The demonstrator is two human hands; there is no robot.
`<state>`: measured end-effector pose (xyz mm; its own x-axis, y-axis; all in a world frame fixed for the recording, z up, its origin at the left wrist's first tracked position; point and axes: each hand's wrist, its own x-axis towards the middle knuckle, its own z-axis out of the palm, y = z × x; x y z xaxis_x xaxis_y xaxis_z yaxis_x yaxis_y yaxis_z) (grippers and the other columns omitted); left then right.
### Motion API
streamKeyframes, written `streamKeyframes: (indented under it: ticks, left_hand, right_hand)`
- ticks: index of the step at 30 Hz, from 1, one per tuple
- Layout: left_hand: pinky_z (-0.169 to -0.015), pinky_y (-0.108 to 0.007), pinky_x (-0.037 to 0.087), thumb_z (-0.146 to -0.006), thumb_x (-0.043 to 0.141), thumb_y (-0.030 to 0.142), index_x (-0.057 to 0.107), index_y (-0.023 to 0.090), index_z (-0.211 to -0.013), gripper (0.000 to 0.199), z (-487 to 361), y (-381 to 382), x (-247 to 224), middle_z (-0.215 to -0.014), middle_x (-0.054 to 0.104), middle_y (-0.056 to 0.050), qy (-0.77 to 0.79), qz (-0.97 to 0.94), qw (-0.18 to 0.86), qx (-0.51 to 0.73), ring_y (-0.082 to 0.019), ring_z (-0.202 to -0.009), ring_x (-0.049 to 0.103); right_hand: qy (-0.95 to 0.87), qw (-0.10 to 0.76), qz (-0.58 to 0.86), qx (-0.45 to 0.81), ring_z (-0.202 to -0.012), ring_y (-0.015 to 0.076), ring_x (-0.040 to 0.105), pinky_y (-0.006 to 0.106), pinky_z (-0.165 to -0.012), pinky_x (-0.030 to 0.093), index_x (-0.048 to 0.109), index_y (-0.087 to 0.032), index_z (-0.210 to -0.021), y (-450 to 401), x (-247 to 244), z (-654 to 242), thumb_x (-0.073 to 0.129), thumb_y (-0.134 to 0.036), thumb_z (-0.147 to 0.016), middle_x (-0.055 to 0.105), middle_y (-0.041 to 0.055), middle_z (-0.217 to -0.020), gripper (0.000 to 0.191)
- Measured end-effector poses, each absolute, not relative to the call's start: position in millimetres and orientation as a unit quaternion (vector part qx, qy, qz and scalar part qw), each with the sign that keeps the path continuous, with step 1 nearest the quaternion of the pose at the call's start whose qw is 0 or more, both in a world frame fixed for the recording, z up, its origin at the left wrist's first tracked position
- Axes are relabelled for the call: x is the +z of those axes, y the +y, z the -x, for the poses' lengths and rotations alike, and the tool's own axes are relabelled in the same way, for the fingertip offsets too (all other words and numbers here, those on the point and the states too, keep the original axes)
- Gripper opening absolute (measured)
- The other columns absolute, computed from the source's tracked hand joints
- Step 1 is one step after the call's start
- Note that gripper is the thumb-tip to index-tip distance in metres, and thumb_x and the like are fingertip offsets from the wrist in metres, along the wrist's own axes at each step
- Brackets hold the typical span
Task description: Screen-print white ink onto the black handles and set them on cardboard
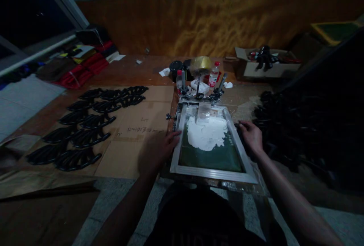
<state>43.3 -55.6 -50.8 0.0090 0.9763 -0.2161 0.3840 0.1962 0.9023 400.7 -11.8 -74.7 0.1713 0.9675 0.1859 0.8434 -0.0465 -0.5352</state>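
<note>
A screen-printing frame (176,151) with silver metal bars lies in front of me. Its green mesh (207,160) carries a thick patch of white ink (207,134), and a pale scraper (203,112) stands at the patch's far end. My left hand (170,142) is at the frame's left bar, fingers stretched out and touching it, nothing visibly held. Beyond the right bar, my right hand (252,137) has its thumb and fingers closed on a black glove-like piece (241,134), partly hidden by the hand and the frame.
Black glove-like pieces (90,134) lie in overlapping rows on cardboard (133,121) at left. A dark heap (284,132) of similar pieces is at right. Behind the frame stand clamps (199,95), bottles (214,74) and a tape roll (200,63). A cardboard box (267,70) sits back right.
</note>
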Motion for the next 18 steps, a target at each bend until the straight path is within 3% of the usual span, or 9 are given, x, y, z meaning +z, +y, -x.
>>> streamKeyframes:
  ticks: [3,5,8,11,18]
  left_hand:
    - [-0.096,-0.039,0.053,-0.088,0.053,0.033,0.046,0.016,-0.146,0.061,-46.3,-64.5,-94.9,-0.133,0.064,-0.012,0.637,-0.547,0.449,0.304,-0.026,-0.113,0.064]
    - [-0.097,-0.041,0.052,-0.09,0.05,0.032,0.039,0.013,-0.15,0.064,-49.2,-63.7,-116.2,-0.133,0.064,-0.015,0.637,-0.549,0.455,0.291,-0.026,-0.111,0.066]
    - [-0.103,-0.042,0.049,-0.092,0.047,0.033,0.04,0.012,-0.149,0.061,-49.7,-60.2,-132.9,-0.139,0.059,-0.016,0.631,-0.559,0.46,0.279,-0.026,-0.119,0.062]
    - [-0.112,-0.039,0.041,-0.092,0.047,0.032,0.044,0.014,-0.146,0.057,-48.0,-59.6,-137.6,-0.147,0.053,-0.013,0.627,-0.57,0.451,0.281,-0.024,-0.132,0.053]
    - [-0.106,-0.037,0.047,-0.093,0.046,0.034,0.046,0.013,-0.144,0.056,-49.9,-63.1,-134.0,-0.138,0.061,-0.013,0.631,-0.554,0.462,0.285,-0.023,-0.121,0.062]
  right_hand:
    - [-0.716,0.275,0.64,0.046,-0.128,0.0307,0.049,0.044,-0.104,0.042,0.058,-0.011,-0.133,19.9,-53.6,-357.2,0.056,-0.031,-0.088,0.049,0.0194,-0.144,0.049]
    - [-0.774,0.207,0.598,0.023,-0.132,0.0323,0.043,0.044,-0.106,0.039,0.052,-0.01,-0.137,33.6,-40.2,-318.1,0.062,-0.026,-0.085,0.042,0.0211,-0.149,0.055]
    - [-0.801,0.064,0.592,0.066,-0.115,0.0286,0.056,0.036,-0.094,0.045,0.059,-0.012,-0.122,35.5,-31.5,-279.8,0.057,-0.019,-0.088,0.062,0.0179,-0.125,0.035]
    - [-0.82,-0.028,0.561,0.111,-0.099,0.024,0.063,0.029,-0.082,0.046,0.064,-0.014,-0.108,12.8,-39.0,-276.3,0.052,-0.017,-0.09,0.07,0.0131,-0.107,0.022]
    - [-0.916,-0.042,0.367,0.16,-0.098,0.0198,0.062,0.027,-0.079,0.042,0.068,-0.019,-0.102,-26.9,-44.3,-302.3,0.052,-0.01,-0.083,0.07,0.0056,-0.103,0.027]
